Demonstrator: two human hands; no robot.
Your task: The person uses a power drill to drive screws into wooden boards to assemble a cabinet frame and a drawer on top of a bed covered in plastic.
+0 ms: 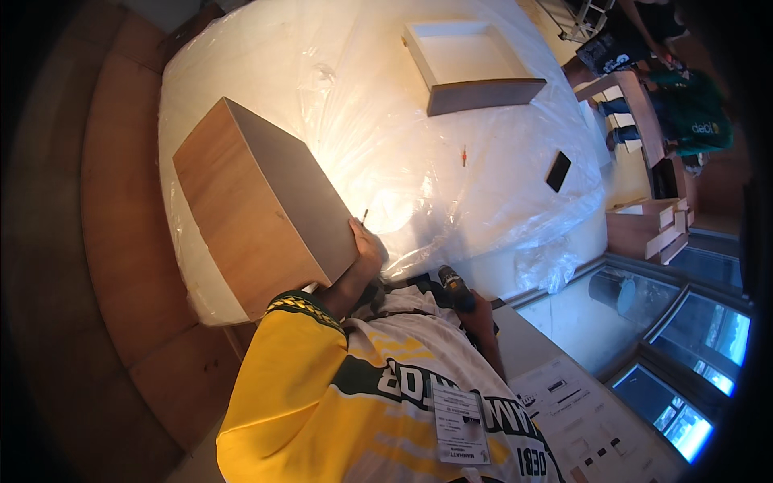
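A brown wooden box (241, 201), perhaps a drawer or small cabinet, stands tilted on the plastic-covered mattress to my left. My left hand (369, 244) is against its near right edge, and a thin dark piece (365, 216), like a screw or bit, sticks up at the fingertips. In my right hand (480, 315), low in front of my body, is a cordless drill (456, 288) with its front end pointing away from me. Its grip is partly hidden by the hand.
A drawer (475, 94) with a dark front lies at the far side of the mattress (386, 153). A small red-tipped tool (464, 156) and a black phone (558, 171) lie nearer. Two people work at the far right beside wooden furniture (640, 113). A printed sheet (580, 410) is at lower right.
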